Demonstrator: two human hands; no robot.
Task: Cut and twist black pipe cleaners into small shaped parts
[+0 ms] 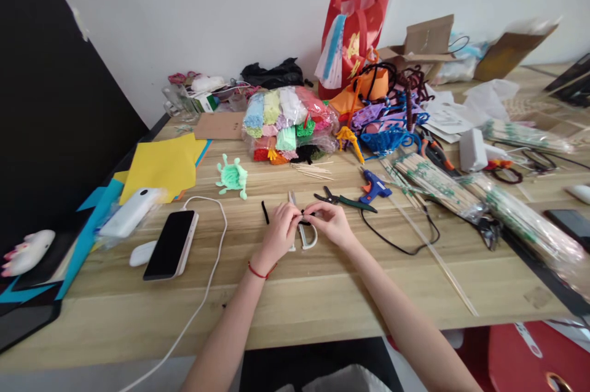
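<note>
Over the middle of the table, my left hand point(282, 226) and my right hand point(332, 224) meet, both closed in a pinch. Between their fingertips is a small black piece of pipe cleaner point(303, 212), mostly covered by the fingers. White-handled scissors point(310, 243) lie beneath the hands, partly hidden. A short black pipe cleaner piece point(265, 212) rests just left of my left hand. Beyond my right hand are dark green-handled pliers point(354, 202) and a blue glue gun point(374, 186). A mint-green fuzzy figure point(233, 177) with several curled limbs sits farther left.
A phone point(170, 244) and a white cable point(216, 250) lie at left, near yellow sheets point(159, 164). Bagged pipe cleaners point(290, 121) and a red bag point(354, 35) stand behind. Wrapped wooden sticks point(437, 186) and a clear glue stick point(436, 254) occupy the right.
</note>
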